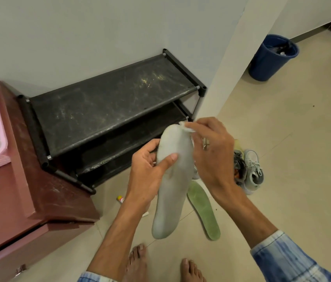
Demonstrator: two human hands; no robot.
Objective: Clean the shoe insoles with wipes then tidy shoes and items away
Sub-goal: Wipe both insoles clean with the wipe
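Wiping is underway: left hand (146, 169) grips grey insole (172, 196), right hand (211, 151) pinches wipe (187, 127). Green insole (203, 210) and sneakers (252, 169) wait on floor (282, 129).

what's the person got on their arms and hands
Both arms wear blue and white sleeves with a blotchy, checked pattern, right sleeve and left sleeve, ending short so the forearms are bare. The right hand has a silver-coloured ring on one finger. The left hand shows no ring, and neither hand is gloved.

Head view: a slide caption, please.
Left hand holds a grey insole; right hand presses a wipe to its tip.
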